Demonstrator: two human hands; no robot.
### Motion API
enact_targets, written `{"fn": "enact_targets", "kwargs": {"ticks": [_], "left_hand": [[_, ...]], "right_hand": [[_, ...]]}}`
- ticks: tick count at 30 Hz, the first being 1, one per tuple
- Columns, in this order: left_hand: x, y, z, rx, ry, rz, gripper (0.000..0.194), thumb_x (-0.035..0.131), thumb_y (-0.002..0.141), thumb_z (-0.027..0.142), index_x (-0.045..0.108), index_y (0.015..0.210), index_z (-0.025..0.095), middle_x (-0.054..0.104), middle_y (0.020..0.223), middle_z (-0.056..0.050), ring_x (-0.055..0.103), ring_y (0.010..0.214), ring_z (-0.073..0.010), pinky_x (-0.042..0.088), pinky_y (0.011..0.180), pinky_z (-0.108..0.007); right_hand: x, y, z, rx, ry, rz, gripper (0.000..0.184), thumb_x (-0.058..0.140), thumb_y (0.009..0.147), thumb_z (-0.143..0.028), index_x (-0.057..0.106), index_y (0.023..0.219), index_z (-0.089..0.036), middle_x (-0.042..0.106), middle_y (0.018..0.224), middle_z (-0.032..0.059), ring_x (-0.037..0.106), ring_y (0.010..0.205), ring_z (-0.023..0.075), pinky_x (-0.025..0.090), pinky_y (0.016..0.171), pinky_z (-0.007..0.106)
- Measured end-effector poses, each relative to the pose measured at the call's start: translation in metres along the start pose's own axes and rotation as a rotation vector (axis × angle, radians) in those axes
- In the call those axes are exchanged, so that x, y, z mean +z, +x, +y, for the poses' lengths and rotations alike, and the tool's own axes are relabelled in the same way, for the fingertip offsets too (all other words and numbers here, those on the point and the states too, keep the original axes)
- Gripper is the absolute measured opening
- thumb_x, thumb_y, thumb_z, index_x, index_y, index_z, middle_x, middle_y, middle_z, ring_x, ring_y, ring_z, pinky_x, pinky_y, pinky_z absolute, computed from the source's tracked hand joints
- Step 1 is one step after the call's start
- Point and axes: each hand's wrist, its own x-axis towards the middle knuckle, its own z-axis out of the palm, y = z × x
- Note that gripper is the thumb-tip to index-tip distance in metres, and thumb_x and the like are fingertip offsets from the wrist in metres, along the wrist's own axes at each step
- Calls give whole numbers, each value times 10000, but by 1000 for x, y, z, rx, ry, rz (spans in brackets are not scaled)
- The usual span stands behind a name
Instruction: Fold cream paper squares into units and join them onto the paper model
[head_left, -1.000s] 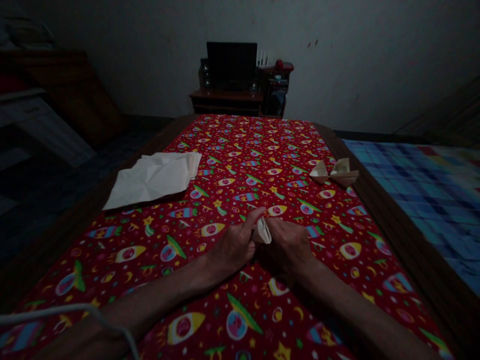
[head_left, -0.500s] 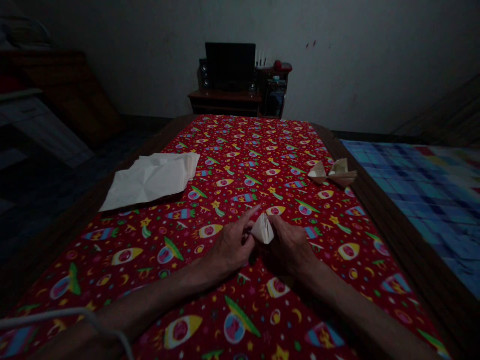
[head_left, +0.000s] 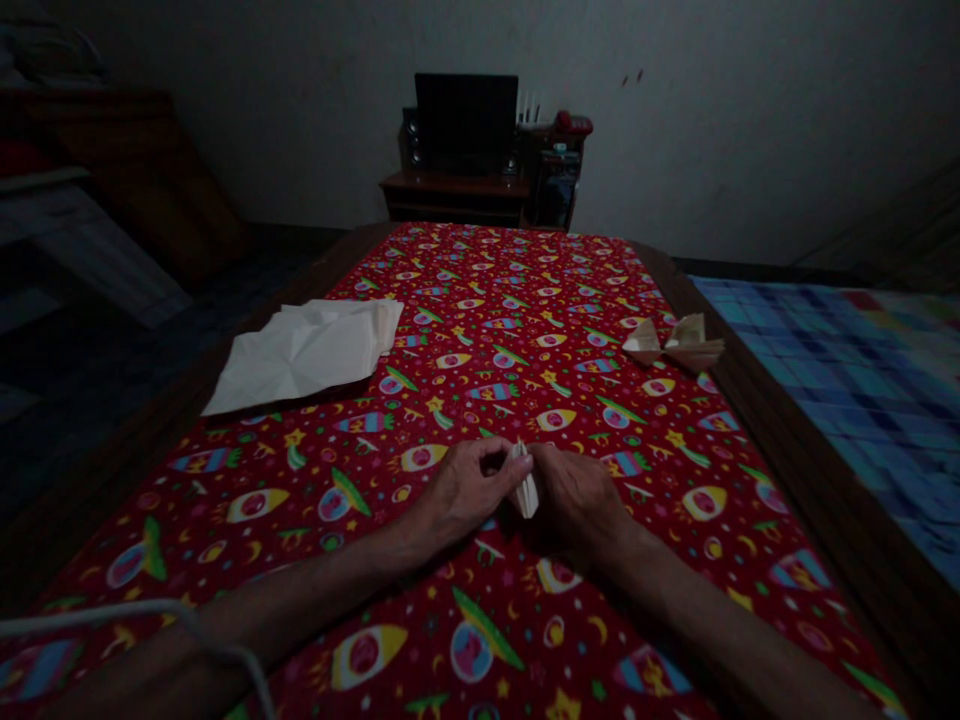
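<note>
A small folded white paper piece [head_left: 525, 482] stands on edge between my two hands, low over the red patterned cloth [head_left: 480, 330]. My left hand [head_left: 466, 492] pinches it from the left with curled fingers. My right hand [head_left: 576, 496] grips it from the right, fingers closed around it. Both forearms rest on the cloth.
A stack of creased white paper sheets [head_left: 307, 350] lies at the left of the cloth. Two folded paper pieces [head_left: 675, 345] sit near the right edge. A wooden rim [head_left: 787, 440] borders the cloth, with a blue checked mat [head_left: 847, 380] beyond. A cabinet with a dark screen [head_left: 465, 130] stands at the far wall.
The paper piece was spread wider between my hands; now it is pressed flat and narrow. My left forefinger, stretched out before, has curled in onto the paper.
</note>
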Motion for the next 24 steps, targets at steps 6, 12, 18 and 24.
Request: {"fn": "enact_targets", "kwargs": {"ticks": [6, 12, 18, 24], "left_hand": [[-12, 6, 1, -42, -64, 2, 319, 609, 755, 438, 653, 764, 122, 633, 673, -1, 573, 623, -128, 441, 590, -210], [-14, 8, 6, -69, -146, 8, 275, 652, 728, 391, 662, 777, 121, 661, 708, -11, 593, 644, -128, 458, 609, -209], [-12, 9, 6, -76, -207, 36, 316, 693, 689, 412, 662, 793, 115, 665, 709, -22, 600, 638, -136, 471, 605, -221], [-13, 8, 7, -62, -209, 33, 325, 565, 804, 421, 684, 852, 122, 674, 744, -16, 591, 657, -118, 457, 617, -198]], "right_hand": [[-4, 2, -5, 253, 389, -109, 258, 417, 830, -140, 488, 1078, -158, 641, 792, 34, 590, 620, 126, 435, 558, 218], [-3, 2, -4, 352, 551, -62, 150, 435, 832, -153, 554, 923, -170, 639, 708, 17, 585, 565, 115, 435, 545, 208], [-1, 2, -7, 512, 620, -113, 131, 448, 853, -209, 550, 782, -167, 555, 581, -27, 497, 468, 86, 361, 468, 185], [-2, 6, -7, 558, 775, -69, 131, 455, 819, -200, 536, 720, -173, 547, 595, -24, 498, 510, 96, 383, 479, 183]]}}
